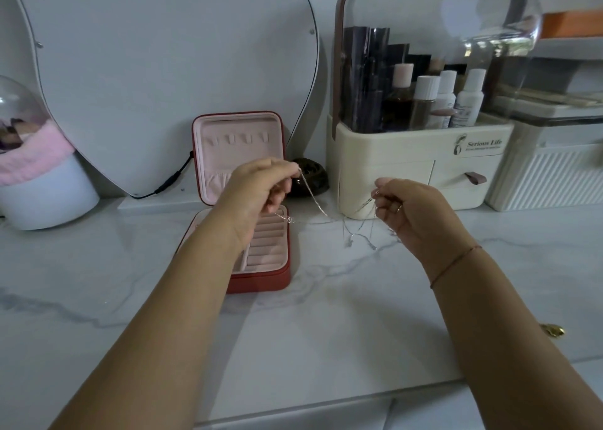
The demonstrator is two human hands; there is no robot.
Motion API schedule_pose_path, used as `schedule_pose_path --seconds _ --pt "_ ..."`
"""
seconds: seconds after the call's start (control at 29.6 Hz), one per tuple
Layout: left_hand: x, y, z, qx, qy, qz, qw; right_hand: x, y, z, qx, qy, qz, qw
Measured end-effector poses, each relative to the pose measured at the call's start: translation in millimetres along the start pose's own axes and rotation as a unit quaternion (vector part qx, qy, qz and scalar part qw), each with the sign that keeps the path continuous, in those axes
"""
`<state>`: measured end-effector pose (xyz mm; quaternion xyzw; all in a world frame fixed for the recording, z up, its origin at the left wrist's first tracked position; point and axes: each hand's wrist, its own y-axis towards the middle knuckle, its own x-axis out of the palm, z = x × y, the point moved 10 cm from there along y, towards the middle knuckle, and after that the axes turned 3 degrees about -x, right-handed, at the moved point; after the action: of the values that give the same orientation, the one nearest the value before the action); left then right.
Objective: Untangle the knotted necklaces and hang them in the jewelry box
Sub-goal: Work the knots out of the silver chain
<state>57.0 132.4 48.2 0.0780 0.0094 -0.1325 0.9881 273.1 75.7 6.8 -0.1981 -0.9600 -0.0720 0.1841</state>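
Note:
Thin silver necklaces (326, 216) hang in the air between both hands, sagging in the middle. My left hand (261, 191) pinches one end of the chains above the open jewelry box (239, 155). My right hand (414, 212) pinches the other end, with loose strands and small pendants dangling just below it, down to the marble counter. The box is red outside and pink inside. Its lid stands upright and shows a row of small hooks and a pocket. My left forearm hides part of its base tray.
A cream cosmetic organiser (421, 175) with a clear dome and bottles stands behind my right hand. A dark round dish (310, 176) sits beside the box. A large mirror (163, 70) leans at the back left, and a white pot with pink cloth (42, 181) stands far left. A gold item (553, 330) lies near the right edge.

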Motion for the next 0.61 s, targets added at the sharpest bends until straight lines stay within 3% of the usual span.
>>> schedule_pose_path --seconds 0.17,0.3,0.41,0.61 --pt "19 -8 -5 0.013 0.15 -0.026 0.988 18 -9 -10 -0.034 -0.012 -0.077 0.996" --pt "28 -12 -6 0.034 0.2 -0.009 0.979 30 -17 -22 -0.098 -0.107 -0.11 0.983" --pt "40 -13 -9 0.026 0.128 -0.044 0.99 38 -21 -28 -0.134 -0.178 -0.129 0.966" --pt "61 -19 -20 -0.023 -0.011 -0.121 0.992 49 -27 -26 -0.125 -0.156 -0.171 0.965"
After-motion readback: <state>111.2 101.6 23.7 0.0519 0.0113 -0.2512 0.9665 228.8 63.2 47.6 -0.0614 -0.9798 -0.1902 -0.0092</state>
